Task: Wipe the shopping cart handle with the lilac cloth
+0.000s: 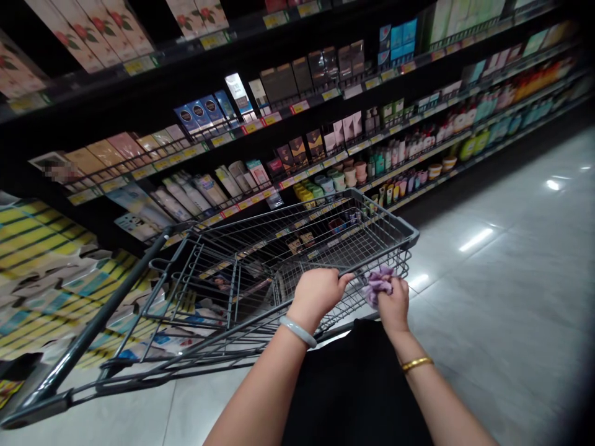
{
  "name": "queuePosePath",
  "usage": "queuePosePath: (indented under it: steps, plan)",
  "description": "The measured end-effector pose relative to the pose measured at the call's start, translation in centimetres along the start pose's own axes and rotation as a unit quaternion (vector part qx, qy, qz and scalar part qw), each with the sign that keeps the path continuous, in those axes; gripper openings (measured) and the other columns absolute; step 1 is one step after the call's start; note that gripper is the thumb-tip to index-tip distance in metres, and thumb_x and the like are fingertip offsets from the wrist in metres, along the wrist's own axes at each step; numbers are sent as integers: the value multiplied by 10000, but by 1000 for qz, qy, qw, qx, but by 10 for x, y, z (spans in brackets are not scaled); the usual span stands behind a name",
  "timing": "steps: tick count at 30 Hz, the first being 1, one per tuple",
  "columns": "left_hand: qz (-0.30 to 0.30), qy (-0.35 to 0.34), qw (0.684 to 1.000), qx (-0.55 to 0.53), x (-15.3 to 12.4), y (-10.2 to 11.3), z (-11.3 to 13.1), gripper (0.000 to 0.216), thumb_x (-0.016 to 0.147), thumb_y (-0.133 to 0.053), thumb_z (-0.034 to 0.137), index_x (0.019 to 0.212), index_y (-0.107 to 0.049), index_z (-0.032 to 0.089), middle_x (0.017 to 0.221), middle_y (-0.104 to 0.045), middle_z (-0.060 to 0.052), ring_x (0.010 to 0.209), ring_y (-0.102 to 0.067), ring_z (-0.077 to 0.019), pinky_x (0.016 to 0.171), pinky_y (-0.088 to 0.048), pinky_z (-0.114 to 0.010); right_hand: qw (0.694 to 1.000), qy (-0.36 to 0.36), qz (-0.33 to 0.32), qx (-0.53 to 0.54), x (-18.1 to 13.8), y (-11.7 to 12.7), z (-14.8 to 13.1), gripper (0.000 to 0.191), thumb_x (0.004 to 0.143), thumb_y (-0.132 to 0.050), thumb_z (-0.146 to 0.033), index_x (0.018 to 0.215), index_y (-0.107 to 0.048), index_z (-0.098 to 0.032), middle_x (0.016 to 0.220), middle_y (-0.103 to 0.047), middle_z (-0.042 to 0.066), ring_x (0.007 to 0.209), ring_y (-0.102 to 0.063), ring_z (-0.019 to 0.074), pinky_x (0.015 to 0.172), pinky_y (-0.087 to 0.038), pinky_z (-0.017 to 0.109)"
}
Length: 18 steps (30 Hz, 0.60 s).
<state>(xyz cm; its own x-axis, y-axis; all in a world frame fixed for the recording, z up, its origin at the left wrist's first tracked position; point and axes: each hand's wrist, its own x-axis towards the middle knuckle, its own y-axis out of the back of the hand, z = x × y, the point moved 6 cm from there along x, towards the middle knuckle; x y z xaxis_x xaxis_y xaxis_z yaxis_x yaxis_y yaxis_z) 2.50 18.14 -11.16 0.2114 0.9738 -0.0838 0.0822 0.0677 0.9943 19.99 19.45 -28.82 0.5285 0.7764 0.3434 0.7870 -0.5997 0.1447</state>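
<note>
A dark grey wire shopping trolley (403, 230) is seen standing on a glossy pale grey tiled floor (511, 279). It is tilted across the view, close beside long black shop shelves (288, 74) that are filled with boxes, tubes and bottles.

The left hand (320, 291) is closed around the top bar at the near edge of the trolley, with the fingers wrapped over it and the thumb stretched toward the right. A pale green stone bangle (298, 331) is worn on the left wrist.

The right hand (393, 305) is curled into a loose fist just beside the near right corner of the trolley, and a crumpled purple fabric scrunchie (377, 284) is held in it. The scrunchie is pressed against the wire mesh just below the rim, between the two hands. Whether the right hand also grips the bar cannot be told. A thin gold bangle (417, 363) is worn on the right wrist.

A black garment (353, 396) is seen between the two forearms at the bottom of the view. Yellow and blue printed packs (41, 272) are stacked low at the left, beside the trolley's far end.
</note>
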Motion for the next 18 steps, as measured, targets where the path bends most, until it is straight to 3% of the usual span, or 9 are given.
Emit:
queuePosePath:
  steps: [3,5,7,11,13,15,18]
  plan:
    - [-7,2,1000,0,-1,0,0,675,971,-200,626,874,-705,190,826,-722,-103,831,-693,-242,754,-506,-325,998,58,18,25,26,12,-50,301,670,-521,-143,930,-655,-216,1117,-519,69,1079,-526,231,1008,-411,449]
    - [-8,0,1000,-2,-1,0,0,675,971,-196,625,871,-706,194,824,-723,-101,828,-691,-242,754,-505,-329,995,90,23,36,39,15,-67,309,687,-514,-135,946,-656,-222,1131,-514,67,1110,-518,221,1031,-396,431]
    - [-5,-6,1000,-2,-1,0,0,671,974,-194,619,865,-704,197,821,-723,-101,822,-689,-245,749,-505,-334,996,81,28,30,41,14,-55,289,692,-521,-160,946,-648,-213,1129,-510,75,1113,-513,227,1040,-387,437]
    - [5,-10,1000,1,0,0,-1,667,976,-191,613,858,-698,197,810,-720,-97,808,-688,-243,735,-505,-329,999,-43,22,-11,19,7,18,305,624,-519,-215,910,-621,-179,1031,-517,89,1005,-520,259,990,-402,503]
    - [5,-8,1000,0,1,-1,-1,655,976,-201,610,851,-693,197,798,-717,-91,802,-689,-238,729,-505,-323,997,-79,12,-18,9,4,39,310,605,-519,-224,889,-627,-167,965,-522,85,933,-527,256,953,-418,505]
    - [4,-8,1000,4,1,-1,-1,646,976,-211,609,837,-688,195,787,-715,-88,795,-690,-238,716,-504,-319,996,-86,8,-16,10,6,35,314,618,-519,-223,905,-636,-173,976,-527,81,929,-532,242,948,-423,472]
    - [5,-8,1000,14,1,-1,-1,638,975,-221,607,825,-683,194,783,-716,-88,788,-692,-242,700,-503,-320,999,-34,34,8,31,14,-6,302,675,-540,-225,960,-636,-202,1074,-525,70,1023,-527,223,991,-406,422]
